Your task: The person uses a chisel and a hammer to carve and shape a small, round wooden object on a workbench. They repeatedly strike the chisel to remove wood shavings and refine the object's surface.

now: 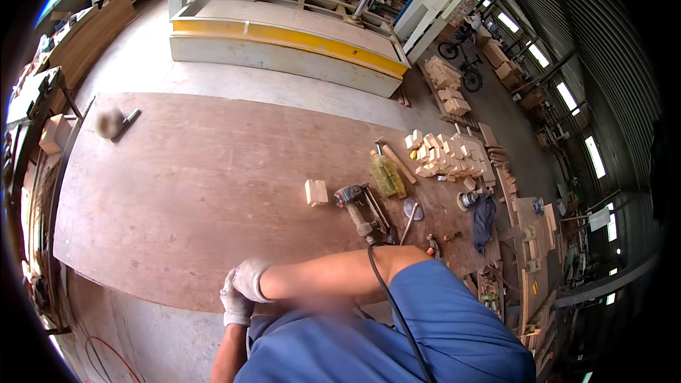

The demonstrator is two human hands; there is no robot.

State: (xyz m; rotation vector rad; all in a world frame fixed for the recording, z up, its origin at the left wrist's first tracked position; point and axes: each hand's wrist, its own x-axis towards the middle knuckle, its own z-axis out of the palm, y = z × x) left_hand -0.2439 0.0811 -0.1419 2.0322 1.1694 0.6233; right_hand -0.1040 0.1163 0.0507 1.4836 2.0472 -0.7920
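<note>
My right hand (251, 280), in a pale work glove, lies at the near edge of a large brown wooden board (191, 170), the forearm reaching across my body. Just below it and touching it is my left hand (235, 301), gloved too. The fingers of both look closed, and whatever they hold, if anything, is hidden between them. Further right on the board are a small pale wood block (316, 193) and a nail gun (360, 216) lying on its side. The nail gun's black hose (383, 284) runs past my right arm and over my blue shirt.
Right of the nail gun are a yellowish bottle (387, 174), a hammer (399, 162) and stacked wood blocks (447, 156). A dark cloth (484, 223) hangs near the right edge. A blurred roundish object (110, 123) sits far left. Beyond stands a large press with a yellow stripe (284, 37).
</note>
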